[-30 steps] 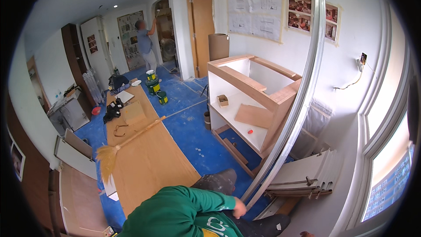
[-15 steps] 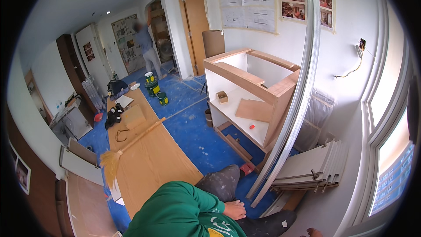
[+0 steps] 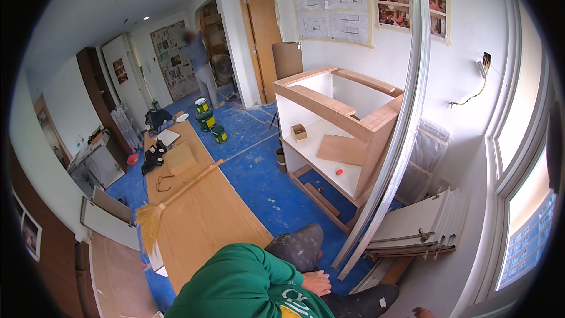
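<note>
My left hand point(image 3: 316, 282) lies on my dark, paint-spotted trousers point(image 3: 353, 304), its fingers stretched out and nothing in it. The green sleeve point(image 3: 241, 274) of that arm crosses the lower middle. Only a small part of my right hand point(image 3: 422, 312) shows at the bottom edge, near the wall, so its grip is hidden. Left of my knee is a long wooden board point(image 3: 218, 224), with a straw broom point(image 3: 154, 215) lying across it. Two upright metal channels point(image 3: 382, 200) stand just beyond my left hand.
An unfinished wooden cabinet frame point(image 3: 385, 121) stands ahead on blue floor sheeting point(image 3: 253, 171). White panels point(image 3: 406, 224) are stacked by the right wall. Green paint buckets point(image 3: 205, 120) stand farther off. Another person point(image 3: 200, 65) stands at the back by a doorway.
My foot in a red sock has drawn back, now nearly hidden behind the knee. The far person's raised arm has come down somewhat. My left hand stays on my leg.
</note>
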Demonstrator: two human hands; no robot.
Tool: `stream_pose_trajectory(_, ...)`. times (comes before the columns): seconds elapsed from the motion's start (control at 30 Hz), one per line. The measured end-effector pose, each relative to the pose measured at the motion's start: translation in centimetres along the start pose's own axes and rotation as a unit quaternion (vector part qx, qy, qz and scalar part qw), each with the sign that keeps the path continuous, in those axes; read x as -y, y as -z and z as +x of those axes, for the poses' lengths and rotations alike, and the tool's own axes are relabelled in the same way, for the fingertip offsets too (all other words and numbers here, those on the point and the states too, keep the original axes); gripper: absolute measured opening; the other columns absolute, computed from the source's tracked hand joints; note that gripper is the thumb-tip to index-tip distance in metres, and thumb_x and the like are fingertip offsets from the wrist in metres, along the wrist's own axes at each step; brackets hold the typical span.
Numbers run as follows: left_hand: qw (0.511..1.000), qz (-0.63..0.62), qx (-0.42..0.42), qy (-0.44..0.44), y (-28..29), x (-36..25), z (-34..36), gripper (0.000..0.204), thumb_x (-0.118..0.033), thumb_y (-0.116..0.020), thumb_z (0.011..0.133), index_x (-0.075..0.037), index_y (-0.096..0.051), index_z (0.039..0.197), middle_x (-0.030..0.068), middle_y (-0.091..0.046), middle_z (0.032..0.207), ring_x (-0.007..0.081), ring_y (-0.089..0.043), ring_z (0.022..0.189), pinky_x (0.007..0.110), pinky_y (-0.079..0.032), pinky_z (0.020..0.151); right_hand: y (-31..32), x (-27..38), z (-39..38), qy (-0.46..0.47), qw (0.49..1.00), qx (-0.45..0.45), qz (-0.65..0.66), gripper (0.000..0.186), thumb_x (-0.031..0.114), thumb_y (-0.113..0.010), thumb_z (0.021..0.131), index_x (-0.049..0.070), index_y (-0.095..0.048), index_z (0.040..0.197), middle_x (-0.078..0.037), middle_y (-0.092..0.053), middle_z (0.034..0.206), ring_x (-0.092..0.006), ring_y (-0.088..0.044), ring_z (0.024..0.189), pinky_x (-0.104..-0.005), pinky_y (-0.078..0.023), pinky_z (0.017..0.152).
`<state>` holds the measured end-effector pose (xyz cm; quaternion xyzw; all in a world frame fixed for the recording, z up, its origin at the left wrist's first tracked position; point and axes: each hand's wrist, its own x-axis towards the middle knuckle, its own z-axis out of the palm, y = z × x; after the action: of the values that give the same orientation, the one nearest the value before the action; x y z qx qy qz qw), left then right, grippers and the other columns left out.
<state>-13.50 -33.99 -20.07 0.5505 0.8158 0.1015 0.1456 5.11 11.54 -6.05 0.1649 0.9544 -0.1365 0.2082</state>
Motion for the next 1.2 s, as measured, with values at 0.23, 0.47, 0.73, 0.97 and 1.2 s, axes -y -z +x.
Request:
stream_pose_trajectory(0.23,1.0,-0.003,0.026,-0.013,0.4,-0.2,0.7,0.04,-0.038,-0.048,0.109,-0.008,-0.073,0.097,0.0114,-0.07,0.095,0.0332,-0.061,0.109,0.054,-0.045,0.092,-0.1,-0.6,-0.1,-0.004,1.0,0.009,0.005,0.061,0.041,-0.08,0.09,0.013,-0.063,0.142,-0.019,-0.07,0.137,-0.0396,-0.065,0.127,-0.0504,-0.053,0.106)
stream_pose_trajectory(0.47,0.999,0.03,-0.001,-0.02,-0.8,-0.3,-0.7,0.04,-0.038,-0.049,0.109,-0.009,-0.073,0.096,0.0103,-0.07,0.093,0.0327,-0.062,0.11,0.052,-0.044,0.091,-0.2,0.6,-0.5,-0.001,1.0,0.016,0.006,0.062,0.041,-0.079,0.091,0.012,-0.062,0.143,-0.02,-0.069,0.137,-0.0399,-0.065,0.127,-0.051,-0.052,0.108)
stream_pose_trajectory(0.73,0.997,0.019,0.037,-0.061,0.6,-0.5,3.0,0.033,-0.035,-0.053,0.105,-0.01,-0.072,0.093,0.0089,-0.07,0.093,0.0314,-0.064,0.1,0.051,-0.044,0.087,0.6,-0.1,1.0,0.009,0.999,-0.033,0.0,0.059,0.038,-0.08,0.09,0.009,-0.064,0.139,-0.021,-0.07,0.133,-0.0403,-0.066,0.124,-0.0508,-0.053,0.106)
stream_pose_trajectory(0.97,0.928,-0.339,-0.143,0.064,4.7,-3.7,10.2,0.022,-0.018,-0.073,0.095,-0.003,-0.076,0.109,0.0138,-0.077,0.105,0.0292,-0.073,0.094,0.041,-0.057,0.085,1.4,2.0,1.4,-0.001,0.999,-0.036,0.001,0.042,0.032,-0.08,0.085,0.006,-0.07,0.117,-0.018,-0.075,0.11,-0.0388,-0.072,0.107,-0.0514,-0.057,0.095)
stream_pose_trajectory(1.2,0.896,-0.371,-0.229,-0.082,14.5,-13.3,26.7,0.016,-0.014,-0.073,0.098,0.0,-0.075,0.105,0.0091,-0.076,0.095,0.0152,-0.066,0.078,0.032,-0.055,0.074,0.2,0.9,1.1,-0.021,0.998,-0.059,0.012,0.032,0.028,-0.081,0.082,0.007,-0.073,0.105,-0.015,-0.076,0.102,-0.0351,-0.075,0.099,-0.0497,-0.058,0.088)
